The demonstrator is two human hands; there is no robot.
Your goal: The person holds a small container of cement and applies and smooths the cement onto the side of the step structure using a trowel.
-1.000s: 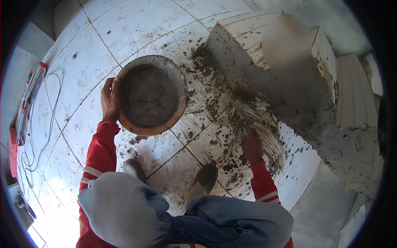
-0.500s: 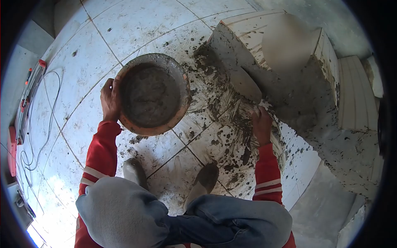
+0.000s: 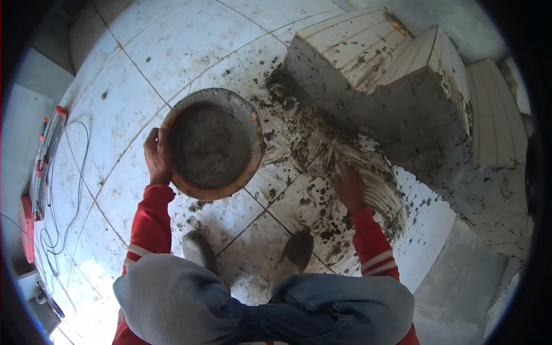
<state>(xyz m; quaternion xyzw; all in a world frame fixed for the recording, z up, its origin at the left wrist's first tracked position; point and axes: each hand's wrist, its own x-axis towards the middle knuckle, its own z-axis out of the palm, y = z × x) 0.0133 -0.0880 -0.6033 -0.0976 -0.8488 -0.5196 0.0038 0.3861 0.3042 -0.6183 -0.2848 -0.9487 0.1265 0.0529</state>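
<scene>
My left hand [image 3: 158, 155] grips the left rim of a round basin [image 3: 211, 146] that holds wet grey mortar. The basin rests on the tiled floor. To its right, my right hand [image 3: 348, 183] is closed low over mortar smears on the floor. It holds a trowel, whose blade is hardly visible now against the smears. Beyond that hand stands the stepped side of a staircase [image 3: 402, 115], coated with grey mortar.
Pale, splattered stair tiles [image 3: 359, 46] top the steps at the upper right. A red and grey tile cutter [image 3: 46, 161] and a thin looping cable [image 3: 80, 190] lie at the left. My boots [image 3: 296, 251] stand on the dirty floor below the basin.
My right hand moved right and up, then came back left and down with the trowel, whose blade showed beside the stairs half a second ago. My left hand stays on the basin. The view has shifted slightly.
</scene>
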